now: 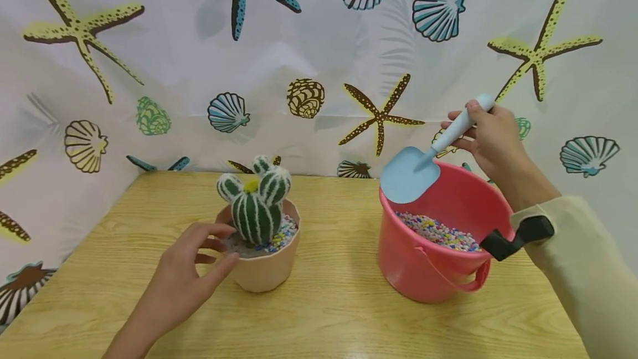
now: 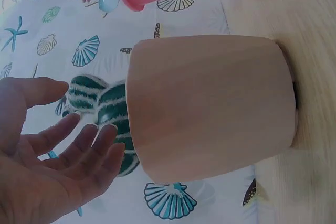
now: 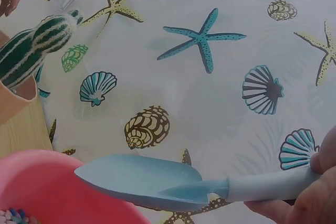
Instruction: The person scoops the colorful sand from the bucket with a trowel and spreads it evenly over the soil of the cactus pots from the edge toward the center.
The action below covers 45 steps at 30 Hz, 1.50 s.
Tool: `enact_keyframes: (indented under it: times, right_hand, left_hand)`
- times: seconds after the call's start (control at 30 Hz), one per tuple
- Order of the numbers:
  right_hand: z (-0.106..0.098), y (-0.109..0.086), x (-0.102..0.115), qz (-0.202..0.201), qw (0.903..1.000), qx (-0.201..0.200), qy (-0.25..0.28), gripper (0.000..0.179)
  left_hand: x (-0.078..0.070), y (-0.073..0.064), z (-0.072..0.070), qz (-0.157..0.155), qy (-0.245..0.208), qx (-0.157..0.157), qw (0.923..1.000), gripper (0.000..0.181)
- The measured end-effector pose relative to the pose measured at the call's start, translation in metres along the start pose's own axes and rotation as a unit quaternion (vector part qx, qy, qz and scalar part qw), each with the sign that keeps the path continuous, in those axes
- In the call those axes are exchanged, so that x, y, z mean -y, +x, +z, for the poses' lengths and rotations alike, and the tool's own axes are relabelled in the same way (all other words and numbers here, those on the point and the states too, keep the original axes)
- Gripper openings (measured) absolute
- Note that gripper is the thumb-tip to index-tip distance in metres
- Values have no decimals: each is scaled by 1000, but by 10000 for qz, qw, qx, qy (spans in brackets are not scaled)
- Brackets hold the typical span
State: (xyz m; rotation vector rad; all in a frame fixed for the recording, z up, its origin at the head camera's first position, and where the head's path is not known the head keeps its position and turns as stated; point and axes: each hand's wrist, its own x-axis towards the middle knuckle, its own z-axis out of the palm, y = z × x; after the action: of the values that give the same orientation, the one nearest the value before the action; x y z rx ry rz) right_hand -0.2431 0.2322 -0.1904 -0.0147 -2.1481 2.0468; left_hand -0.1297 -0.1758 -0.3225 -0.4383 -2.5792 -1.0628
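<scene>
In the head view my right hand (image 1: 498, 140) grips the handle of a light blue trowel (image 1: 410, 177). The trowel's blade is tilted down at the rim of a pink bucket (image 1: 423, 267), and in the right wrist view the blade (image 3: 142, 179) carries nothing that shows. Multicoloured pebbles (image 1: 438, 231) lie inside the bucket. To the left stands a peach plant pot (image 1: 266, 270) with a green, white-striped toy cactus (image 1: 256, 218). Coloured pebbles (image 1: 284, 234) cover the right part of its top; the left part is grey. My left hand (image 1: 186, 270), fingers loosely bent, hovers at the pot's left rim, holding nothing.
Pot and bucket stand apart on a light wooden table (image 1: 329, 303). Behind them hangs a white cloth (image 1: 279, 43) printed with starfish and shells. A black strap (image 1: 518, 237) sits on the right sleeve, close to the bucket's rim in the head view.
</scene>
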Motion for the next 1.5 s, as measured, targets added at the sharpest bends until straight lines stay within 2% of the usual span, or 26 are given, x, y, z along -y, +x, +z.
enact_keyframes:
  times: [0.1,0.17,0.3,0.43,0.53,0.73,0.9,1.1,1.5]
  right_hand:
    - [-8,0,-1,-47,10000,-38,-60,37]
    - [-13,0,-3,-72,9999,-61,-92,35]
    - [-21,0,-7,-77,9996,-142,-222,47]
    - [-28,0,-11,-77,9986,-259,-450,55]
    - [-33,1,-15,-72,9978,-309,-576,56]
    - [-41,2,-22,-104,9959,-333,-830,43]
    - [-44,4,-27,-130,9926,-337,-1156,55]
    - [-48,7,-36,-277,9892,-358,-1391,53]
    - [-52,8,-51,-694,9772,53,-2006,46]
  left_hand:
    - [-11,3,5,288,-157,-100,9994,31]
    - [-17,5,10,549,-304,-91,9980,30]
    - [-28,10,19,842,-582,109,9947,29]
    - [-36,15,28,911,-864,296,9916,27]
    - [-40,19,36,900,-982,427,9902,28]
    - [-50,28,49,684,-1136,759,9883,31]
    - [-55,36,65,755,-1173,1000,9852,33]
    - [-61,45,84,766,-1181,1034,9846,40]
    - [-69,62,110,372,-1451,1152,9820,52]
